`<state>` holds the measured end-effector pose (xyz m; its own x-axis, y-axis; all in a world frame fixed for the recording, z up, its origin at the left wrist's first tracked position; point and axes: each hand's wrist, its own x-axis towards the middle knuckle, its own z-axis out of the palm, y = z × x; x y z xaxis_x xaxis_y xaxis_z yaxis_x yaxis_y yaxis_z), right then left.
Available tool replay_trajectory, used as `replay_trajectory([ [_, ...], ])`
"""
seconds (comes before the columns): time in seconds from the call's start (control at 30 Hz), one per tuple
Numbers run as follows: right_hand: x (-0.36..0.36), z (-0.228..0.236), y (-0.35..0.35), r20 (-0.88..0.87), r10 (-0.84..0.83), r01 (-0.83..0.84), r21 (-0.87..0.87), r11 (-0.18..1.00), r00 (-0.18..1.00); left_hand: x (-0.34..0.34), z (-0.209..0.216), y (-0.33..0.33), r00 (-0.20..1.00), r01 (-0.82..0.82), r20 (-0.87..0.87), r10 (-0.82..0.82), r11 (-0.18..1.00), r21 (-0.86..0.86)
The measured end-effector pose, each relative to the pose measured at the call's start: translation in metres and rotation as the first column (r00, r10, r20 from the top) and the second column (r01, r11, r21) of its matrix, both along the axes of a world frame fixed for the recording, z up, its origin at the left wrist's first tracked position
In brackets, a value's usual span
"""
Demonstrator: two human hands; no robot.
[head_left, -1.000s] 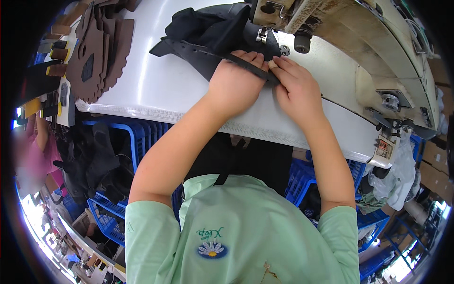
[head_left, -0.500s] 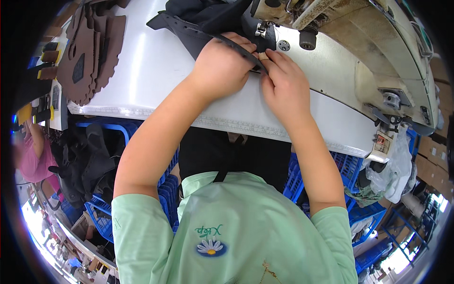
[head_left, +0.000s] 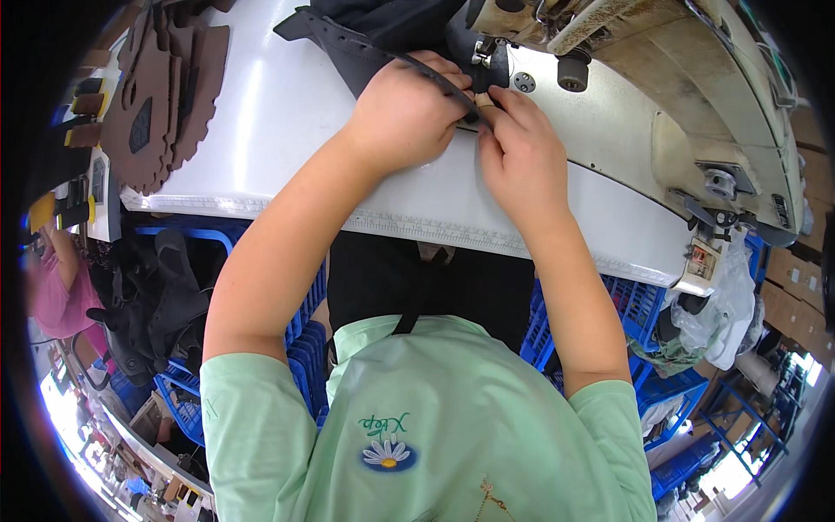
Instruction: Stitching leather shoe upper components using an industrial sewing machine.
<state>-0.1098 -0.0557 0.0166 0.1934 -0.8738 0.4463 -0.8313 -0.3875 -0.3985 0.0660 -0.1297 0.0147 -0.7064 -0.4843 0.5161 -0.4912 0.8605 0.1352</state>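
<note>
Black workpiece (head_left: 350, 63) on white table (head_left: 274, 122), hands (head_left: 404, 113) clamped on its edge; blue crates (head_left: 306, 361) below.

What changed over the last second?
The left end of the black piece swung toward the far side of the table. The left hand moved with it, away and a little left; the right hand shifted slightly the same way. Nothing was visibly taken up or let go; both hands stay on the piece. Brown pieces and sewing machine stayed put.
</note>
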Motion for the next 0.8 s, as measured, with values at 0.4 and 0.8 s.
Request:
replay_trajectory([
  [0.4,0.003,-0.001,-0.01,0.009,-0.024,0.024,-0.011,1.0,1.0,0.002,0.0,-0.016,0.998,0.045,-0.041,-0.046,0.999,-0.014],
  [0.8,-0.007,-0.007,-0.007,0.079,-0.028,0.027,0.012,1.0,0.996,0.007,-0.002,-0.015,0.999,0.038,0.017,-0.037,0.997,-0.067],
])
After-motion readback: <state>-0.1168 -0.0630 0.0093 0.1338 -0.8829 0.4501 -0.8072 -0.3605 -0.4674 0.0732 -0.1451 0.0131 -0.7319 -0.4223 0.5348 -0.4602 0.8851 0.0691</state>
